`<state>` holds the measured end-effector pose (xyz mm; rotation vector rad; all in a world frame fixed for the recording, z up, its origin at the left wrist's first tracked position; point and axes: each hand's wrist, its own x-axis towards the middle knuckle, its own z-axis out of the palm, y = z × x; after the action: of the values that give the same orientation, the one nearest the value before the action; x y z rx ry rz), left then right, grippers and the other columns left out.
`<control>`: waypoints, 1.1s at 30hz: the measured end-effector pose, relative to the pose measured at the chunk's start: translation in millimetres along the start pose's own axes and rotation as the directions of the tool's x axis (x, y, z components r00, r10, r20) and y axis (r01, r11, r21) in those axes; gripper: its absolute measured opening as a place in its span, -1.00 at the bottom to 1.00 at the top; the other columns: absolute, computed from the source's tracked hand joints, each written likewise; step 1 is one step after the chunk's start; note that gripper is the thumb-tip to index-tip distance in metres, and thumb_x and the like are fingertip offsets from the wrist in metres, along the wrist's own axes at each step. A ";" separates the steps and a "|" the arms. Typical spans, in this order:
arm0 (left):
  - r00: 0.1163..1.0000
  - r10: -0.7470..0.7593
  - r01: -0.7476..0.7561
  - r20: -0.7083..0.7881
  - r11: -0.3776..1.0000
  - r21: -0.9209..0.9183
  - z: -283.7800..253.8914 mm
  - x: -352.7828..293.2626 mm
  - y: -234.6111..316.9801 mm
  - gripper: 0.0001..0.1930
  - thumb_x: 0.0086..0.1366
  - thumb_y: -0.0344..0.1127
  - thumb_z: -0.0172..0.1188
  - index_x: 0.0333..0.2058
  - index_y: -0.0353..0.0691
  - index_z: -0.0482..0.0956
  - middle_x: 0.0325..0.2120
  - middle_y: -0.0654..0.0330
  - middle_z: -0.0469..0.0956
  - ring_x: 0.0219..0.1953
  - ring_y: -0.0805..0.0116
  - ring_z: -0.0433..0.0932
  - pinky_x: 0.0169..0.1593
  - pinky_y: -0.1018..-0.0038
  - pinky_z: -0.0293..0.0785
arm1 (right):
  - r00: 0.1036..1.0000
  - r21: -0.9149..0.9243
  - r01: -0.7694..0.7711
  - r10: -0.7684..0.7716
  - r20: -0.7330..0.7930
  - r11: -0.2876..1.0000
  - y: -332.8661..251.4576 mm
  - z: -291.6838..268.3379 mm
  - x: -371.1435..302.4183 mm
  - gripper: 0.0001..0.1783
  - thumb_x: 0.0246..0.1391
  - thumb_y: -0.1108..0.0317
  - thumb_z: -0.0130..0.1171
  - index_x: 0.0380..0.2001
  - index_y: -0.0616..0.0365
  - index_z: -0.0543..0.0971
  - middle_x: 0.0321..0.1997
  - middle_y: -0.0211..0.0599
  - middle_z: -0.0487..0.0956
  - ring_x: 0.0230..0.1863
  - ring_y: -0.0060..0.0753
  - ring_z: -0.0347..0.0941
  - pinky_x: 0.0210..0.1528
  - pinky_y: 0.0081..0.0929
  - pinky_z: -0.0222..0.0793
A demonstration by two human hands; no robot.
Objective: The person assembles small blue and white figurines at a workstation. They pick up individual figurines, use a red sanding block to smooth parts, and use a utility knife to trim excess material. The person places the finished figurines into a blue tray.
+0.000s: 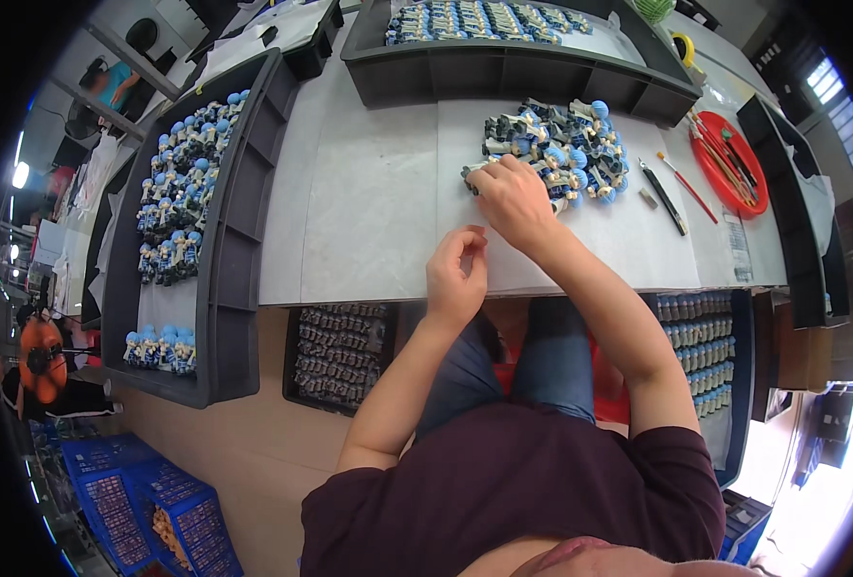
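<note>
On the white-covered table lies a heap of small painted figurines with light blue hair and blue, white and dark bodies. My right hand is at the heap's near left edge, its fingers closed on a figurine whose dark end sticks out past the fingertips. The rest of that piece is hidden under the hand. Nearer to me and a little left, my left hand hovers by the table's front edge. Its thumb and fingers curl together in a ring, with nothing seen between them.
Grey trays of figurines stand at the left and back. Right of the heap lie a black pen-like tool, a thin red brush and a red dish of brushes. More filled trays sit below the table.
</note>
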<state>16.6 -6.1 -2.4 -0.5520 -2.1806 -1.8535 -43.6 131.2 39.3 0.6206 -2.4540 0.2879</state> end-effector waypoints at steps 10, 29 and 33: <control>0.961 -0.266 0.241 0.080 0.656 -0.715 6.9 19.3 11.6 -0.64 0.32 -0.35 0.04 0.05 -0.37 0.36 -0.08 0.06 0.48 -0.05 0.33 0.48 0.01 0.46 0.42 | 0.697 0.917 -0.322 0.596 0.399 -0.237 -30.0 -48.6 -50.0 -0.52 -0.03 0.54 0.21 0.00 0.32 0.36 -0.21 -0.21 0.51 -0.26 -0.44 0.49 -0.16 -0.49 0.45; 0.913 -0.338 0.388 0.230 0.541 -0.746 6.1 25.7 -5.5 -0.69 0.33 -0.28 0.04 -0.04 -0.34 0.43 -0.22 0.07 0.56 -0.21 0.41 0.54 -0.13 0.52 0.47 | 0.714 0.840 -0.499 0.449 0.537 -0.211 -29.6 -24.0 -85.4 -0.69 0.20 0.30 0.04 -0.13 0.36 0.43 -0.21 -0.15 0.54 -0.22 -0.41 0.53 -0.13 -0.53 0.46; 0.903 -0.359 0.407 0.236 0.541 -0.736 7.8 26.3 -6.0 -0.70 0.34 -0.29 0.01 -0.06 -0.37 0.43 -0.22 0.07 0.55 -0.18 0.38 0.53 -0.12 0.49 0.48 | 0.706 0.845 -0.474 0.466 0.532 -0.247 -30.3 -24.4 -84.4 -0.69 0.10 0.39 0.16 -0.14 0.35 0.43 -0.21 -0.14 0.53 -0.24 -0.42 0.52 -0.13 -0.50 0.46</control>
<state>-9.2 4.3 1.6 -0.2384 -1.4753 -3.0785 44.1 144.0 11.1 -0.0241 -1.8545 2.5978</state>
